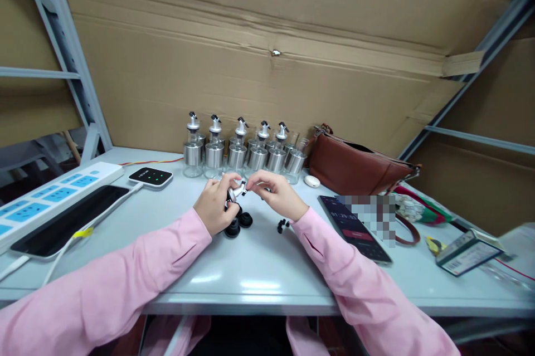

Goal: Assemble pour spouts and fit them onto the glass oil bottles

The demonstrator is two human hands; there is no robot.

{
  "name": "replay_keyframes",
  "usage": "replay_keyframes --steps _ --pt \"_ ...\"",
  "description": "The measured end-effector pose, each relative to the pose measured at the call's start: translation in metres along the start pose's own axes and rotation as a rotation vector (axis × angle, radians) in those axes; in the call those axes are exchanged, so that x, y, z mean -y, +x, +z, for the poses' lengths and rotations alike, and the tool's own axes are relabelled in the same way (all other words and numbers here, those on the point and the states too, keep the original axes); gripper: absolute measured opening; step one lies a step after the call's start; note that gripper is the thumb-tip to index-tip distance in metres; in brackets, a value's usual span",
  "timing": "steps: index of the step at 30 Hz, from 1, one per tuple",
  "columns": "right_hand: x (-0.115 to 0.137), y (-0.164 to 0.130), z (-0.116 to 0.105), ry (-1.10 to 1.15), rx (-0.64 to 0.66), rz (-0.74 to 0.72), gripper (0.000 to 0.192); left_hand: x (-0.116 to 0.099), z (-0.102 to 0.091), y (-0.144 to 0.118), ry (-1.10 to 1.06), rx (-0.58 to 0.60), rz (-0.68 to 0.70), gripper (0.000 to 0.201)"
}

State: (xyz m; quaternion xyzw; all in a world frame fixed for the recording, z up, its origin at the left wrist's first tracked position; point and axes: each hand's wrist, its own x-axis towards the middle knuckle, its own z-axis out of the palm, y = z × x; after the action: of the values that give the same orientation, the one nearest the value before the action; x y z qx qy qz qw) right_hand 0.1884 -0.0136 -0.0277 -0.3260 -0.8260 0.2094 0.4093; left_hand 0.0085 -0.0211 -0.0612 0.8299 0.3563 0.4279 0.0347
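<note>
My left hand point(214, 206) is closed round a silver pour spout point(239, 191) with a dark base, held just above the table. The thumb and fingers of my right hand point(279, 193) pinch at the spout's tip, where a small black flap cap point(244, 188) shows; the fingertips partly cover it. Below my left hand, several round black rubber stoppers point(233, 228) lie on the table. Small black caps point(281, 225) lie loose by my right wrist. Behind both hands stand glass oil bottles point(214, 154) with steel bands, several fitted with silver spouts.
Left are a white power strip point(54, 195), a black phone point(71, 222) with a white cable and a small black-topped device point(151, 176). A brown handbag point(359, 161), a round white object point(311, 181), a tablet-like screen point(355, 233) and a small box point(468, 253) sit right.
</note>
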Motion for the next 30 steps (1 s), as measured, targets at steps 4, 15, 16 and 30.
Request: replay_keyframes --steps 4,15,16,30 --pt "0.0019 -0.0003 0.0016 0.14 0.005 0.067 0.007 -0.0013 -0.0012 0.0006 0.003 0.007 0.006 0.052" --pt "0.0017 0.0 0.0049 0.341 -0.007 0.176 0.02 -0.0019 -0.0023 -0.0002 0.023 0.025 0.026 0.057" --pt "0.001 0.0 0.005 0.355 -0.015 0.187 0.023 -0.0018 -0.0024 -0.0002 0.024 0.024 0.028 0.058" --pt "0.0026 0.0011 0.002 0.426 -0.033 0.25 0.023 -0.0001 -0.0014 -0.0007 0.033 0.037 0.036 0.063"
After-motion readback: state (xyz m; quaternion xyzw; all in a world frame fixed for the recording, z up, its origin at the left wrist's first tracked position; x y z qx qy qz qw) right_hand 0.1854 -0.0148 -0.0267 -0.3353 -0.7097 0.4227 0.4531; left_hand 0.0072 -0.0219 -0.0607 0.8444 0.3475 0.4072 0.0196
